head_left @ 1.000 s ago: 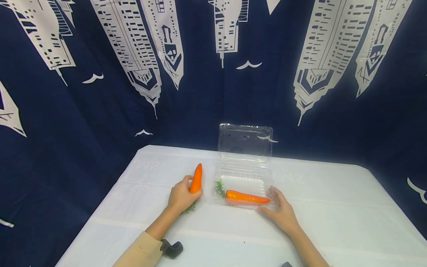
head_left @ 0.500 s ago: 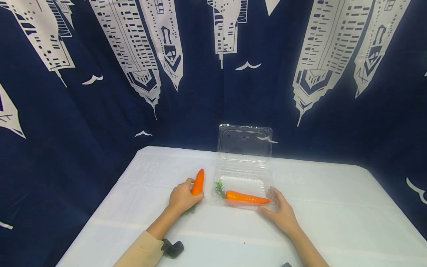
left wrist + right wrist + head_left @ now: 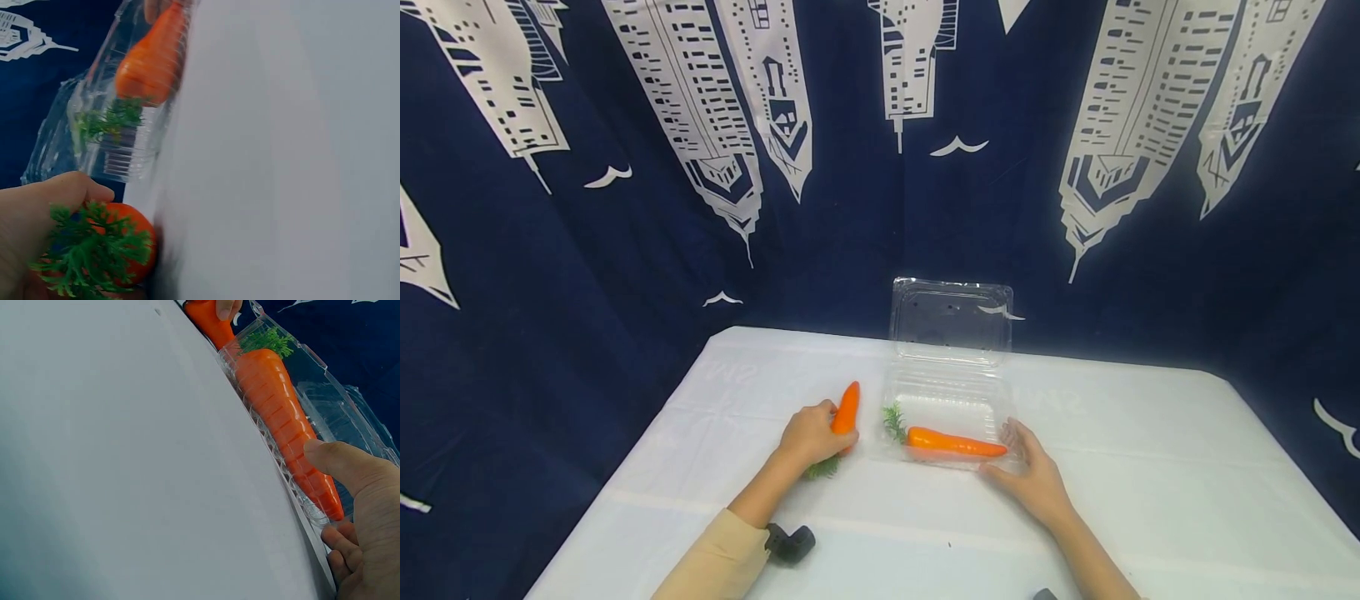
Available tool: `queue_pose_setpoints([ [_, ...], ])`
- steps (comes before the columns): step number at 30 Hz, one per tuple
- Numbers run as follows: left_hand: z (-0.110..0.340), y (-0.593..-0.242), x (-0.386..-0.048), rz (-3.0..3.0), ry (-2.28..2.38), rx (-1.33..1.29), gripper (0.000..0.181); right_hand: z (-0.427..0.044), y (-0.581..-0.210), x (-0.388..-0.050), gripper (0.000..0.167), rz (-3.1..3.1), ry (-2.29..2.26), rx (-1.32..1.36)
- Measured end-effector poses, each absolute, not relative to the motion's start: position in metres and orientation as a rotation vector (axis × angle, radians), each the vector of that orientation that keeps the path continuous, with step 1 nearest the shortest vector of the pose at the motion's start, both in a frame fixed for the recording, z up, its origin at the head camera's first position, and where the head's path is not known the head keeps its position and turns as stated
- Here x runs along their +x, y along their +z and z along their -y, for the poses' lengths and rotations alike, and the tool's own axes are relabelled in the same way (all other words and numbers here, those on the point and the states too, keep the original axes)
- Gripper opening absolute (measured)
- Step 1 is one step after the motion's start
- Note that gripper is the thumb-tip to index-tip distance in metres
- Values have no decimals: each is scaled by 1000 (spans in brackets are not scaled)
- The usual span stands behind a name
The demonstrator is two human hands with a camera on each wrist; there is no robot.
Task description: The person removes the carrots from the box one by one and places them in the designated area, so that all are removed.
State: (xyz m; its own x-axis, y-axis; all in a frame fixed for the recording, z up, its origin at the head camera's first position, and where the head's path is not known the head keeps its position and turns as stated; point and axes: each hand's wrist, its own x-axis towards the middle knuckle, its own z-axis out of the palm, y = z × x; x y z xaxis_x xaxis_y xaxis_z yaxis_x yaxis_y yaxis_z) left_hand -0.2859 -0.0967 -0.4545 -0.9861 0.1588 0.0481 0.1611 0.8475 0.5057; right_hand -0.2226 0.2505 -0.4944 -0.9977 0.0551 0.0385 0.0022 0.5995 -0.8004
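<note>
All positions are referenced to the clear container (image 3: 951,408), which sits on the white table (image 3: 1150,467). Loading status, as judged from the layout: partly complete. The first carrot (image 3: 955,442) lies inside the container along its front wall, green top (image 3: 894,422) at the left end, tip at the right. The second carrot (image 3: 847,408) is outside, near the container's left wall, so its placement appears outstanding. The lid (image 3: 951,321) stands raised at the container's rear edge; closure, if required, is not yet done.

Left hand (image 3: 808,437): reaches in from the front left of the container and grips the second carrot. The thumb lies on the side toward the container, the fingers on the opposite side, closed to the carrot's thickness. The tip points away from the person; the leaves (image 3: 94,250) lie at the near end (whether this carrot rests on the table or is slightly lifted cannot be told).

Right hand (image 3: 1033,479): set at the container's front right corner. The thumb lies along the front and the fingers curl about the right end, spread to span the corner. It holds the container, apparently to steady it; contact with the first carrot cannot be confirmed
</note>
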Motion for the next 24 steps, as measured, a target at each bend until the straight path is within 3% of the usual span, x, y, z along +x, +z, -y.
queue_pose_setpoints([
  [6, 96, -442, -284, 3076, -826, -223, 60, -250, -494, -222, 97, 2737, 1385, -27],
  [13, 95, -425, -285, 3005, -887, -267, 43, -251, -494, -223, 97, 2751, 1379, -48],
  [24, 70, -414, -290, 2811, -986, -670, 31, -250, -493, -223, 97, 2751, 1376, -55],
])
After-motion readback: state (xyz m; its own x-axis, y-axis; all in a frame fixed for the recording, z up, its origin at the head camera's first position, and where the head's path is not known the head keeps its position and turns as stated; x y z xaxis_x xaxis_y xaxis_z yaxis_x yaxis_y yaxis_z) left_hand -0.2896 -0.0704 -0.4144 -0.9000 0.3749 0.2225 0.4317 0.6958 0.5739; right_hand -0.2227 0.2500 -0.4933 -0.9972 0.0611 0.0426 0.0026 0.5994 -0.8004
